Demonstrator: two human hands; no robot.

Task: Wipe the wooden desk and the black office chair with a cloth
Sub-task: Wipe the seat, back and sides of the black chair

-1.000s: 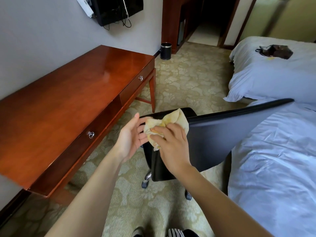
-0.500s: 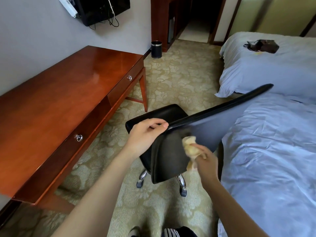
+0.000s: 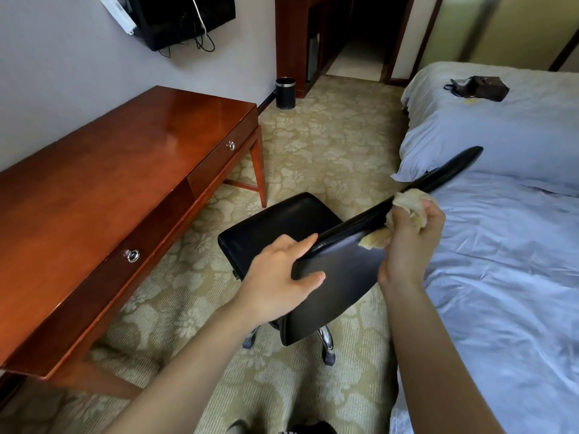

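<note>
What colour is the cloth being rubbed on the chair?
Pale yellow, cream-like; the cloth shows best in the head view, bunched in the right hand.

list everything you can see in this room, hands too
wooden desk: one, reddish brown, left, along the wall
drawer knobs: two, silver, desk front
black office chair: one, black, centre, beside the desk
cloth: one, pale yellow, bunched on the chair back's top edge
bin: one, black with silver rim, far floor by the wall
screen: one, black, on the wall above the desk
power strip: one, white, beside the screen
near bed: one, pale bedding, right
far bed: one, pale bedding, far right
bag: one, dark brown, on the far bed
carpet: one, beige floral, floor
left hand: one, grips the chair back's edge
right hand: one, grips the cloth
</note>
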